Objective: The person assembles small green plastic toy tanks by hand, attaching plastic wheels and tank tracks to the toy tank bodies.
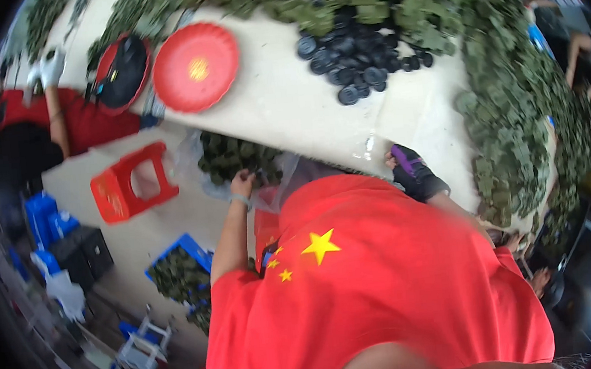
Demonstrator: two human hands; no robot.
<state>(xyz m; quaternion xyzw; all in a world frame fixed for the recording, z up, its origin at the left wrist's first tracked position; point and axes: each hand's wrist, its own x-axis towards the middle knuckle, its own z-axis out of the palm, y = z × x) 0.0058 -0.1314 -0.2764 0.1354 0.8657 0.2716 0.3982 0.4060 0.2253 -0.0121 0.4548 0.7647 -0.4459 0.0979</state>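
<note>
left hand (pixel 242 184) bare, arm stretched forward, grip unclear, right hand (pixel 412 173) gloved, wrist bent

Left hand (pixel 242 184) in a clear bag of green pieces (pixel 225 157), gloved right hand (pixel 408 171) on the white table (pixel 281 104) edge.

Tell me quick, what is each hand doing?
Left hand: at the bag of green pieces, grip unclear.
Right hand: gloved, on the table edge, unclear.

Single head-cam fisheye view, tilted steeply down over wearer's red shirt (pixel 377 290), close up; white table (pixel 281 107) beyond at mid-range, floor w/ red stool (pixel 128 183) at left. Edges bend toward rim.
</note>
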